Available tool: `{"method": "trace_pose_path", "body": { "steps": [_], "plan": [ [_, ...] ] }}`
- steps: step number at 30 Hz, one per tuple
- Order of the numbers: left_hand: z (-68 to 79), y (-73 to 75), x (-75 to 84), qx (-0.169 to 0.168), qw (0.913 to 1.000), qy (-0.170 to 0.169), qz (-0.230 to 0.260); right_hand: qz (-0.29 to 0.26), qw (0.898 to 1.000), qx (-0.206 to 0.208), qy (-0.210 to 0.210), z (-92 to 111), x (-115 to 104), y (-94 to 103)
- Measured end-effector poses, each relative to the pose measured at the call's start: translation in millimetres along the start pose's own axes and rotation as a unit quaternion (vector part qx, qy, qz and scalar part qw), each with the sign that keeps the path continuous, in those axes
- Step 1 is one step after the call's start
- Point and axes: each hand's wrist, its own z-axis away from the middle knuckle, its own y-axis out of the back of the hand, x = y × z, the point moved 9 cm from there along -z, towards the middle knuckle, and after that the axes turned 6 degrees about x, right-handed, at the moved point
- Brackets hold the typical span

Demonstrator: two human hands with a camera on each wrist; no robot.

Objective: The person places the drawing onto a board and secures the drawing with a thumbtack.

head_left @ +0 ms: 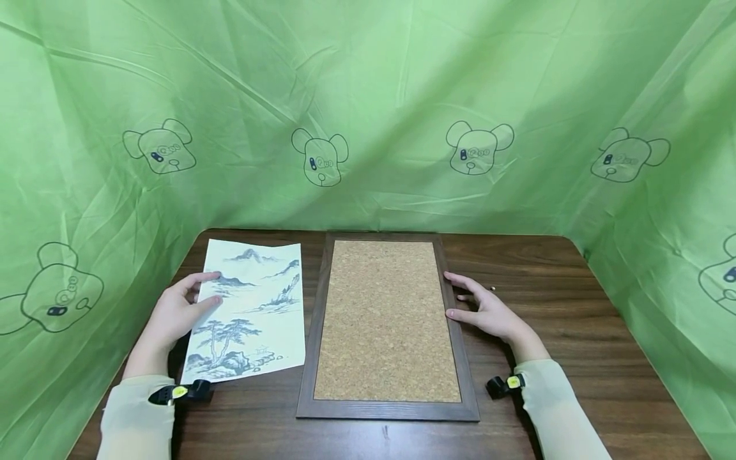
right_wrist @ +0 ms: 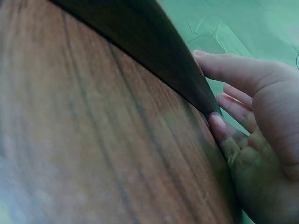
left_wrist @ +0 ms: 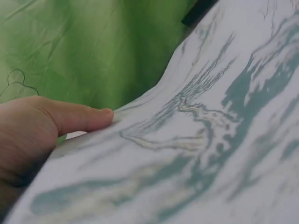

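Observation:
A white sheet of paper (head_left: 270, 262) printed with blue-grey mountains and pine trees lies at the left, its edges wavy. My left hand (head_left: 178, 306) holds it by the left edge. Thumb and index fingertips show on the printed face, while the other fingers are partly hidden. Close up in the left wrist view, one finger (left_wrist: 88, 117) rests against the bending paper (left_wrist: 261, 154). To its right lies a cork board (head_left: 388, 319) in a dark wooden frame (head_left: 388, 411). My right hand (head_left: 489, 313) touches the frame's right side with index finger and thumb extended.
Everything lies on a brown wood-grain table (head_left: 552, 287). A green cloth (head_left: 379, 76) with bear-head drawings surrounds its back and sides. A tiny pale object (head_left: 492, 289) sits just beyond the right hand. Black wrist devices (head_left: 198, 391) are worn over both sleeves.

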Motion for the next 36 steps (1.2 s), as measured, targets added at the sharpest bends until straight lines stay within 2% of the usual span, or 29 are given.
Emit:
{"method": "trace_pose_path", "body": {
  "steps": [4, 7, 12, 18, 23, 26, 30, 34, 36],
  "plan": [
    [-0.5, 3.6, 6.4, 0.007, 0.9999, -0.009, -0.001, -0.007, 1.000, -0.001, 0.001, -0.4, -0.4, 0.3],
    [-0.5, 3.9, 9.6, -0.002, 0.9999, -0.010, 0.004, -0.012, 1.000, -0.002, 0.002, -0.5, -0.5, 0.4],
    [0.5, 10.9, 14.2, -0.001, 0.9993, 0.000, 0.036, -0.014, 1.000, -0.002, 0.003, -0.6, 0.0, 0.0],
    [-0.1, 30.0, 18.1, 0.055, 0.9950, 0.042, 0.072, -0.008, 1.000, 0.000, 0.004, -1.3, -0.3, 0.3],
    [-1.0, 37.3, 22.8, 0.103, 0.9842, 0.077, 0.122, -0.011, 1.000, -0.003, 0.002, -1.1, -0.2, 0.5],
    [-1.9, 33.6, 28.9, 0.114, 0.9776, 0.082, 0.157, -0.012, 1.000, -0.004, 0.000, -1.0, 0.9, 0.5],
    [-2.4, 23.4, 38.9, 0.113, 0.9693, 0.081, 0.203, -0.011, 1.000, -0.003, -0.005, -1.5, 1.9, 0.5],
    [-2.8, 0.3, 49.9, 0.094, 0.9588, 0.087, 0.253, -0.009, 1.000, -0.001, -0.012, -1.5, 2.7, 0.6],
    [-2.6, -16.3, 57.5, 0.078, 0.9586, 0.086, 0.260, -0.010, 1.000, 0.000, -0.012, -1.2, 2.9, 0.4]
  ]
}}
